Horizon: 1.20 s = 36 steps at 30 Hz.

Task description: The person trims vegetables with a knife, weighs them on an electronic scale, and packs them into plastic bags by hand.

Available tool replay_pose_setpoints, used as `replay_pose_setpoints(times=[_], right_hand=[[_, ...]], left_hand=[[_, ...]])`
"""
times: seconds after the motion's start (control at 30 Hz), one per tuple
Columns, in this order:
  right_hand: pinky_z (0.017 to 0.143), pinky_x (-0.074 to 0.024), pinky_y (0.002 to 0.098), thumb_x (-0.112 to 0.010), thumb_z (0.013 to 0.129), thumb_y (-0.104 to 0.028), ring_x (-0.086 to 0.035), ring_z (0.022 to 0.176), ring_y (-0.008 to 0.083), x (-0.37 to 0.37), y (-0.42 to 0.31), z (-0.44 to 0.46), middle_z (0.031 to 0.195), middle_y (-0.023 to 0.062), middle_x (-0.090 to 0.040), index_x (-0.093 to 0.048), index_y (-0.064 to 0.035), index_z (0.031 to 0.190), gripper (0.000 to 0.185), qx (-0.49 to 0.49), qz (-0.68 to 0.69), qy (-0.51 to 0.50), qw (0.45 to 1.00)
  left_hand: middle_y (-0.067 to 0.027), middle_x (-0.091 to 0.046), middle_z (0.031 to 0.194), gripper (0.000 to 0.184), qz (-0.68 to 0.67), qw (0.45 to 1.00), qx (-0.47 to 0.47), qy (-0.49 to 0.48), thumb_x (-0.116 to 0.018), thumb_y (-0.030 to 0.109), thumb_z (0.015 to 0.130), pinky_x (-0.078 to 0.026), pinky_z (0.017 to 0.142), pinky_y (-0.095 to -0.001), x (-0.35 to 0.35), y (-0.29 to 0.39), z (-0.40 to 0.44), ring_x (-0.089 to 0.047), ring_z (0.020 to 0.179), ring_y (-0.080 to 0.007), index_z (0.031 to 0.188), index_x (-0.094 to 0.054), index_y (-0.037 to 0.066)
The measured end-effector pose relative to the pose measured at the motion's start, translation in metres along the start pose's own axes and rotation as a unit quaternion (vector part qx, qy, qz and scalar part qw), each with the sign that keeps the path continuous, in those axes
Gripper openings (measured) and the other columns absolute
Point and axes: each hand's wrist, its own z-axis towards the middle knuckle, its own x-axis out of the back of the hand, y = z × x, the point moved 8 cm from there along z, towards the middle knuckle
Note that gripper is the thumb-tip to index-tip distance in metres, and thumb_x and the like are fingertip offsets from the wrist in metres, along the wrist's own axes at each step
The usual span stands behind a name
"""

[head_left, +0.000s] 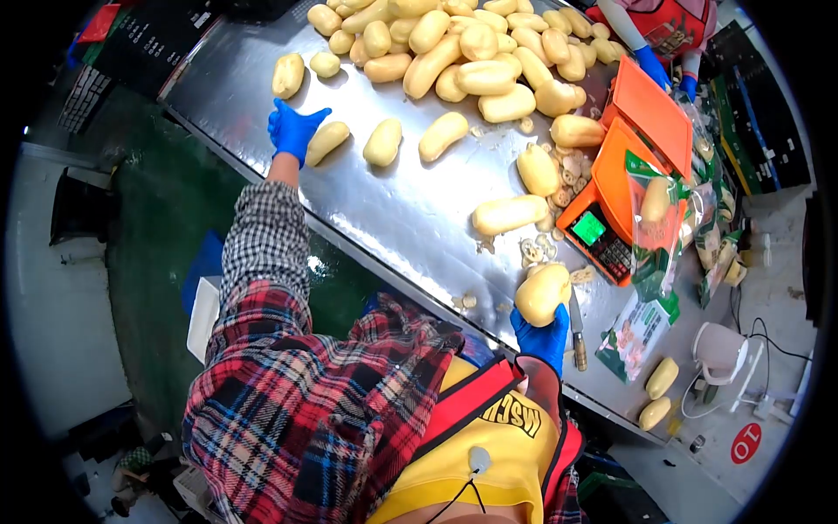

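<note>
Lotus root (542, 293) in the grasping right hand (541, 339), another segment (329, 142) just beside the splayed left hand (295, 131).

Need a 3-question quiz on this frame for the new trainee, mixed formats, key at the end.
1. Multiple choice: what does the person's right hand hold?
A) a plastic bag
B) a pale root piece
C) a phone

2. True or false: a knife lies on the metal table beside that hand.

3. Fill in the blank: the display of the orange scale is lit ____.

Key:
1. B, a pale root piece.
2. True.
3. green
</note>
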Motion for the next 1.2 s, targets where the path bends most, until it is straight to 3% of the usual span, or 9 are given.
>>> replay_pose_setpoints(times=[0.2,0.33,0.4,0.53,0.7,0.77,0.9,1.03,1.2], right_hand=[[0.078,-0.0553,0.0455,-0.069,0.077,-0.04,-0.055,0.111,0.0399,-0.059,-0.011,0.023,0.128,0.0155,-0.051,-0.039,-0.0107,0.136,0.072,0.015,0.001,0.088,0.996],[0.088,-0.0503,0.0434,-0.067,0.08,-0.037,-0.053,0.116,0.031,-0.073,-0.028,0.032,0.132,0.0127,-0.048,-0.035,-0.0112,0.138,0.072,0.049,-0.017,0.077,0.996],[0.09,-0.0481,0.0432,-0.065,0.082,-0.038,-0.052,0.117,0.0313,-0.056,-0.034,0.031,0.133,0.0128,-0.047,-0.035,-0.0099,0.138,0.07,0.069,-0.023,0.089,0.993],[0.096,-0.0428,0.0451,-0.061,0.083,-0.04,-0.049,0.12,0.0299,-0.05,-0.04,0.036,0.136,0.0128,-0.046,-0.035,-0.0094,0.139,0.07,0.067,-0.04,0.079,0.994],[0.103,-0.0371,0.0491,-0.063,0.082,-0.037,-0.044,0.125,0.0308,-0.051,-0.043,0.039,0.137,0.013,-0.044,-0.033,-0.009,0.14,0.071,0.055,-0.041,0.026,0.997],[0.096,-0.0452,0.0515,-0.065,0.08,-0.036,-0.046,0.124,0.0336,-0.047,-0.045,0.032,0.138,0.014,-0.043,-0.033,-0.0105,0.14,0.073,0.068,-0.061,0.06,0.994],[0.101,-0.0403,0.0547,-0.062,0.086,-0.019,-0.044,0.125,0.0347,-0.047,-0.061,0.039,0.137,0.0151,-0.043,-0.033,-0.0074,0.14,0.063,0.096,0.026,-0.027,0.995],[0.093,-0.0476,0.0387,-0.065,0.083,-0.02,-0.053,0.115,0.025,-0.056,-0.09,0.021,0.129,0.0108,-0.049,-0.035,-0.0072,0.139,0.064,0.139,-0.033,-0.035,0.989],[0.085,-0.0501,0.0316,-0.07,0.08,-0.025,-0.059,0.103,0.0202,-0.03,-0.123,-0.005,0.117,0.0107,-0.056,-0.041,-0.0027,0.134,0.065,0.252,-0.18,0.035,0.95]], left_hand=[[-0.0251,-0.028,0.145,0.13,0.041,0.991,0.024,-0.126,-0.081,0.064,0.05,-0.031,0.108,-0.0452,-0.121,0.048,0.114,-0.032,0.133,-0.0394,0.146,-0.018,0.003],[-0.0215,-0.025,0.147,0.136,0.204,0.957,0.016,-0.206,-0.077,0.072,0.047,-0.024,0.109,-0.0529,-0.156,0.051,0.109,-0.025,0.137,-0.0354,0.147,-0.013,0.006],[-0.0236,-0.024,0.148,0.135,0.08,0.966,0.03,-0.244,-0.075,0.075,0.047,-0.025,0.108,-0.0531,-0.165,0.054,0.127,-0.03,0.135,-0.0352,0.148,-0.016,0.008],[-0.0263,-0.04,0.138,0.117,0.174,0.971,-0.122,-0.11,-0.074,0.071,0.053,-0.032,0.106,-0.0474,-0.154,0.044,0.088,-0.039,0.128,-0.0402,0.143,-0.034,0.008],[-0.0231,-0.06,0.116,0.083,-0.025,0.998,-0.035,-0.04,-0.077,0.059,0.059,-0.042,0.095,-0.0404,-0.177,0.002,0.153,-0.056,0.112,-0.0349,0.121,-0.059,0.007],[-0.017,-0.068,0.088,0.037,-0.097,0.957,-0.265,0.061,-0.072,0.033,0.076,-0.05,0.077,-0.0374,-0.139,0.041,0.122,-0.066,0.084,-0.0285,0.096,-0.067,0.002],[-0.0041,-0.066,0.073,0.015,-0.152,0.911,-0.359,-0.135,-0.065,0.013,0.085,-0.046,0.062,-0.0286,-0.102,0.184,-0.035,-0.056,0.065,-0.0103,0.08,-0.068,0.0],[-0.0095,-0.062,0.113,0.052,-0.284,0.698,-0.576,-0.317,-0.067,0.005,0.08,-0.045,0.089,-0.0319,-0.073,0.285,-0.248,-0.058,0.105,-0.0209,0.13,-0.052,0.008],[-0.0096,-0.048,0.131,0.076,-0.305,0.552,-0.279,-0.724,-0.071,0.015,0.082,-0.049,0.084,-0.0309,-0.105,0.307,-0.417,-0.054,0.106,-0.018,0.146,-0.029,0.014]])
